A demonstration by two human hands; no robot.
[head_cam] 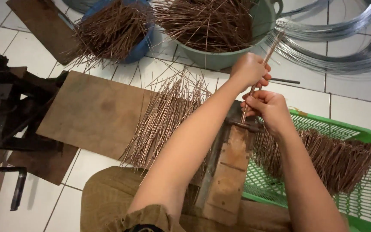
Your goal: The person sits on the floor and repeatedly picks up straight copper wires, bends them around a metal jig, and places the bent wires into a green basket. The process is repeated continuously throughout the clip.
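Both my hands grip one small bundle of thin copper-coloured rods (271, 49) that stands nearly upright. My left hand (249, 68) holds it higher up, my right hand (268, 109) lower down. The bundle's lower end rests at the metal top of a wooden block jig (230, 167) between my arms. Left of the jig lies a loose pile of the same rods (164, 116) on the tiled floor. To the right, a green plastic basket (368, 137) holds a heap of rods (336, 157).
A blue basin (140, 47) and a grey-green basin (224, 58) at the top are full of rods. Coils of silvery wire (344, 43) lie top right. A brown board (93, 111) and a dark metal machine (9, 107) sit at left.
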